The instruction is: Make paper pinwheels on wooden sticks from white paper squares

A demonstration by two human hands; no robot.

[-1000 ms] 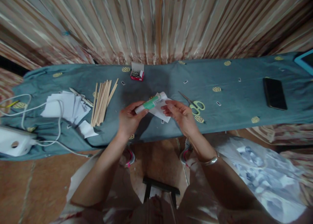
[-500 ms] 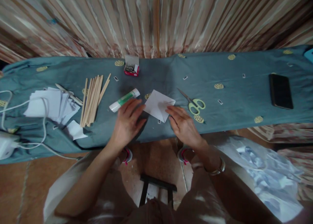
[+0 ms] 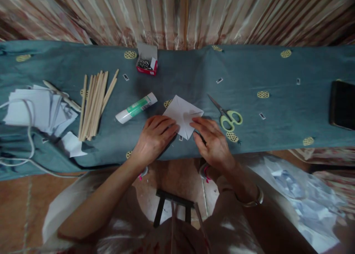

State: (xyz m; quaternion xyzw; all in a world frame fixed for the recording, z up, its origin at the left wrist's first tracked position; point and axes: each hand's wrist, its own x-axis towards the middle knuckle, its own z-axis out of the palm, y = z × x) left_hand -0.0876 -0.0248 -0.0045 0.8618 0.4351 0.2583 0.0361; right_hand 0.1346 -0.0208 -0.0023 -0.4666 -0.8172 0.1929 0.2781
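A folded white paper square (image 3: 182,114) lies on the blue-grey cloth (image 3: 266,76) in front of me. My left hand (image 3: 154,137) rests flat with its fingertips on the paper's left lower edge. My right hand (image 3: 212,141) presses its fingers on the paper's right lower edge. A white and green glue stick (image 3: 136,107) lies loose on the cloth to the left of the paper, apart from both hands. Green-handled scissors (image 3: 227,115) lie just right of my right hand.
A bundle of wooden sticks (image 3: 94,103) and a pile of white paper squares (image 3: 39,108) with a white cable (image 3: 27,135) lie at the left. A small red box of pins (image 3: 146,63) stands at the back. A black phone (image 3: 342,105) lies far right. A striped curtain hangs behind.
One second ago my left hand held the glue stick over the paper. The glue stick now lies on the cloth, and both hands have come down onto the flat paper.
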